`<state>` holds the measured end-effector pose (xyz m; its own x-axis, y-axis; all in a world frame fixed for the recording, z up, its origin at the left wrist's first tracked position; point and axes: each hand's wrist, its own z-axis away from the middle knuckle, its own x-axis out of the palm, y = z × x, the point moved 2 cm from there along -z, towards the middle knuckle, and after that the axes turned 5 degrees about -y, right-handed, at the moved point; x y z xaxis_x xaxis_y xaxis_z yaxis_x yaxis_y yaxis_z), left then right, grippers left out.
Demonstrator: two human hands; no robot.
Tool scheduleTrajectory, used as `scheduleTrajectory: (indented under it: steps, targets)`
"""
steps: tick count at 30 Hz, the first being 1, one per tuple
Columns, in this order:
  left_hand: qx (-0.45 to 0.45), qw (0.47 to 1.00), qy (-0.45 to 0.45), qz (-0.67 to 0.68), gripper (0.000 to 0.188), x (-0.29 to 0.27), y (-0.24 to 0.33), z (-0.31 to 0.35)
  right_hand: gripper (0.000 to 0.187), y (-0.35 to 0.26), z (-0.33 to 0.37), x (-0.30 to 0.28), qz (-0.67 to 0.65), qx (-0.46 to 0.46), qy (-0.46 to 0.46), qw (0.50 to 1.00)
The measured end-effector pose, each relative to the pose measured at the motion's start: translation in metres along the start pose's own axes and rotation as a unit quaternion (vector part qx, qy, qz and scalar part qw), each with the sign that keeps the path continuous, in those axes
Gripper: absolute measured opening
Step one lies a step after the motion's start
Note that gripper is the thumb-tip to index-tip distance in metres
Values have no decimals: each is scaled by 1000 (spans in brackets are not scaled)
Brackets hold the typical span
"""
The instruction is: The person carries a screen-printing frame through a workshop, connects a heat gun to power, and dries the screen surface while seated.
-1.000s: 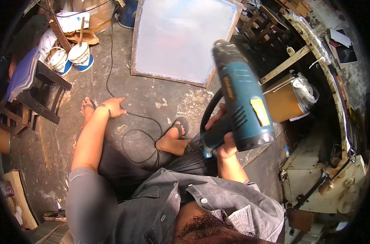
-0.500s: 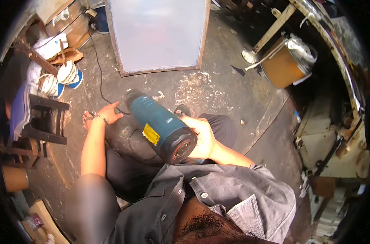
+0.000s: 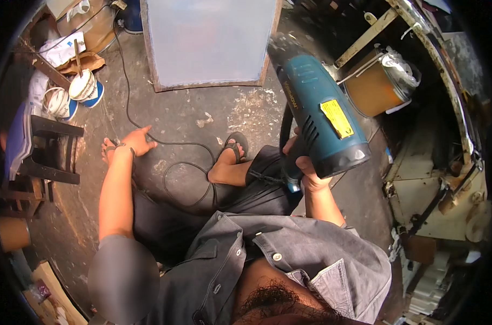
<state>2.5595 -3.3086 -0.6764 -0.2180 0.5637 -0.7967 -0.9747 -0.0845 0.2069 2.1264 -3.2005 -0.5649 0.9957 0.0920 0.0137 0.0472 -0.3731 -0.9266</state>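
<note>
A teal heat gun [image 3: 311, 116] with a black nozzle and a yellow label is held up by my right hand [image 3: 305, 162], whose fingers wrap its handle, partly hidden behind the gun's body. The nozzle points up and forward, toward the right side of a framed pale screen panel [image 3: 208, 43]. My left hand [image 3: 138, 142] holds nothing; its fingers are apart, beside my left foot [image 3: 108, 150]. A black cord [image 3: 128, 92] runs along the floor past this hand and loops between my legs.
Two white-and-blue tubs [image 3: 82, 86] stand at the left, one with a stick in it. Nearer is a dark stool [image 3: 56, 127]. An orange-brown bucket [image 3: 373, 89] stands at the right by a metal table leg [image 3: 365, 38]. My sandalled right foot [image 3: 232, 154] rests on the floor.
The heat gun has swung right and up in my right hand, its nozzle turning from forward-left to beside the panel's right edge. My left hand has shifted slightly left.
</note>
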Motion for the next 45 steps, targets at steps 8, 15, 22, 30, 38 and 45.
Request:
scheduleTrajectory:
  steps: [8, 15, 22, 30, 38, 45]
  targets:
    - [-12, 1000, -18, -20, 77, -11, 21, 3, 63, -7, -3, 29, -19, 18, -89, 996]
    - [-59, 986, -121, -94, 74, 5, -16, -51, 45, -36, -46, 87, -133, -166, -258, 943]
    - [20, 1000, -9, -8, 75, 17, -19, -21, 46, -40, -88, 76, -141, -265, -99, 949]
    - [0, 1000, 7, -12, 76, -2, 9, -1, 61, -47, -67, 26, -43, -152, 112, 981]
    - [1, 1000, 1, -25, 75, -3, 13, 1, 61, -52, -54, 11, -16, -247, 121, 961]
    - [5, 1000, 9, -26, 76, -1, 11, -1, 50, -13, -29, 30, -39, -21, 66, 997]
